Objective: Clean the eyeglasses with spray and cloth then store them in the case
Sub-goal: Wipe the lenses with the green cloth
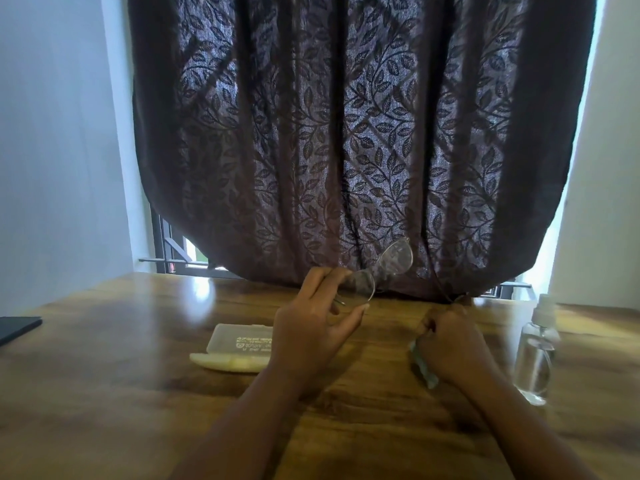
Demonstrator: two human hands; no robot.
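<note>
Eyeglasses (377,270), one clear-framed pair with thin metal arms, hang tilted above the brown wooden surface (121,375), the left hand (313,327) pinching the near lens rim with its fingers. One arm tip runs to the right hand (450,341), whose fingers curl around it and one pale teal cloth (424,367), mostly hidden beneath the palm. One translucent white case (239,341) lies open left of the left hand, partly covered by it. One clear spray bottle (535,355) stands upright at right. A dark flat object (17,327) is cut off at left.
</note>
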